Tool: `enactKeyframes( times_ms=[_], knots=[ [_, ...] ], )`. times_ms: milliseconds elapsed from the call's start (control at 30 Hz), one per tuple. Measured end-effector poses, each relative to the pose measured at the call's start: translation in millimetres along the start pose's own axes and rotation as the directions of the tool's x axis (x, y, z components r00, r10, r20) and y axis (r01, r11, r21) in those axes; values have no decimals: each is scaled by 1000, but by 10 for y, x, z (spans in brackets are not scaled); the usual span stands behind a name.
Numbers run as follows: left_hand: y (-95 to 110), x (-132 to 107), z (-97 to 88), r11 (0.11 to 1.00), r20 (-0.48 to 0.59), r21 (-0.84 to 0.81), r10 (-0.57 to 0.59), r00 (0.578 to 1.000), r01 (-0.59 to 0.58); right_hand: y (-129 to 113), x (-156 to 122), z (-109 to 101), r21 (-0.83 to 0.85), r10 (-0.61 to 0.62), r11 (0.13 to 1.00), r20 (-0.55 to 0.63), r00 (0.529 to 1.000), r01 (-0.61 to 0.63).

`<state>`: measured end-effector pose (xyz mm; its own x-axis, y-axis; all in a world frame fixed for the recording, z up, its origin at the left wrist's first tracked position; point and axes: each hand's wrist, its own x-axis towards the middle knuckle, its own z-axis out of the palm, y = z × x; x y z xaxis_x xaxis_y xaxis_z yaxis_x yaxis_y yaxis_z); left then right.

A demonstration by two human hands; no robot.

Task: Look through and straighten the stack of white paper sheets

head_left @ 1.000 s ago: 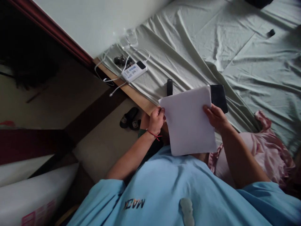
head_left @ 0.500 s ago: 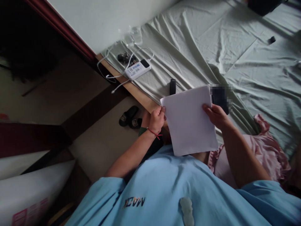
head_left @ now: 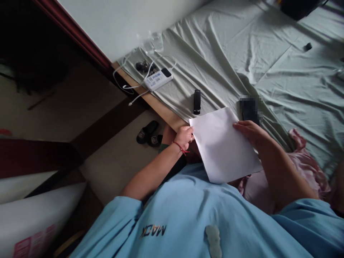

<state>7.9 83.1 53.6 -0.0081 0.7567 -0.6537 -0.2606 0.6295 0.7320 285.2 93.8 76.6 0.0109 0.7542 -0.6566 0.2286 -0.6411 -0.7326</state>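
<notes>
A blank white sheet of paper [head_left: 224,145] hangs between the two hands, in front of the person's blue shirt [head_left: 188,222] and just over the near edge of the bed [head_left: 282,71]. The left hand [head_left: 185,136] pinches the sheet's left edge close to its upper corner, fingers closed on the paper. The right hand [head_left: 248,130] grips the opposite, upper right edge, thumb on the face of the sheet. Both hands sit at the top end, so the bottom corner hangs free near the shirt. The sheet's long axis runs from upper left, by the bed frame, down to lower right, towards the pink cloth [head_left: 306,168] on the lap. Neither hand is nearer; each holds one side. Just beyond the right hand lies a dark phone [head_left: 248,107] on the bedsheet, and a small black stick-shaped device [head_left: 197,101] lies beyond the left.
</notes>
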Motion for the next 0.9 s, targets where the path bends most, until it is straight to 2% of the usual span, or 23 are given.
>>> enactKeyframes(
  times_ms=[100, 233, 500, 700, 900],
  knots=[
    [36, 28, 56, 1000, -44, 4, 3, 999, -3, -42, -38, -12, 39, 20, 999, -10, 1000, -19],
    [108, 121, 98, 998, -93, 42, 41, 995, -38, 25, 37, 9, 126, 33, 992, -45, 998, -28],
    [297, 246, 108, 986, -114, 155, 73, 991, -55, 175, 125, 78, 195, 12, 981, -64, 998, 1],
    [369, 387, 142, 974, -136, 224, 77, 988, -45, 164, 76, 184, 161, -62, 984, -122, 991, 81],
    [370, 492, 179, 966, -128, 253, 88, 988, -53, 235, 118, 222, 37, -120, 991, -168, 978, 128]
  ],
)
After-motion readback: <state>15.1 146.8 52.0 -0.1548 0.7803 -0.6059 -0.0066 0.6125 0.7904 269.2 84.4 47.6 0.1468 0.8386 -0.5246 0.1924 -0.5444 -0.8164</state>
